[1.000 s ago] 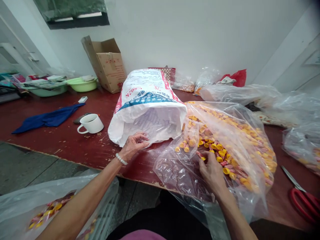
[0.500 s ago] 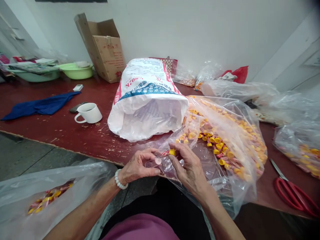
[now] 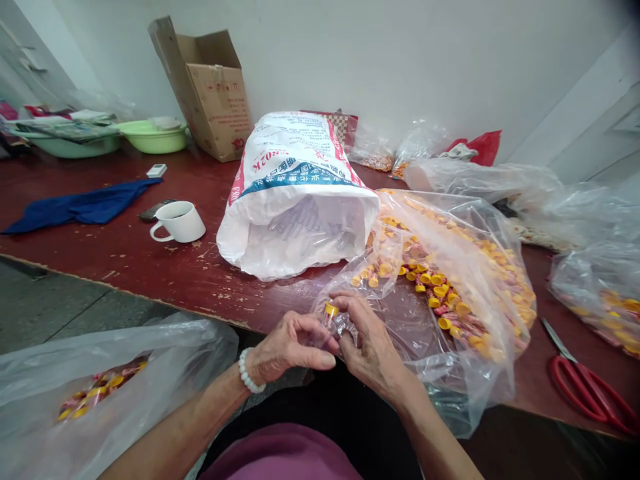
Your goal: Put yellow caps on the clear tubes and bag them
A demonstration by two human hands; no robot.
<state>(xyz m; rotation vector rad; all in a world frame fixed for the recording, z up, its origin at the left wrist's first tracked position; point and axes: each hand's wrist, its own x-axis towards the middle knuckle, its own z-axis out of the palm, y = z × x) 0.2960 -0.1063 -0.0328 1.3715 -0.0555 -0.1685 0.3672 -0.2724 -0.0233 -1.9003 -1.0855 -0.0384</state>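
Above the table's front edge, my left hand (image 3: 295,343), with a pale bead bracelet at its wrist, is closed around a small clear tube. A yellow-capped piece (image 3: 331,311) stands upright at the tube's top, between both hands. My right hand (image 3: 367,333) touches the same piece from the right with bent fingers. Just beyond the hands, a large white printed sack (image 3: 300,153) lies with its mouth facing me and clear plastic pieces inside. To the right spreads a clear bag (image 3: 470,260) full of yellow-capped pieces with red and white contents.
Red scissors (image 3: 585,383) lie at the right front. A white mug (image 3: 181,223), a blue cloth (image 3: 85,205), basins and a cardboard box (image 3: 220,100) stand to the left and back. Another plastic bag (image 3: 185,353) with capped pieces hangs at the lower left.
The yellow-capped piece has gone from lying sideways in my right fingers to upright at the clear tube in my left hand. Both hands have come closer together.
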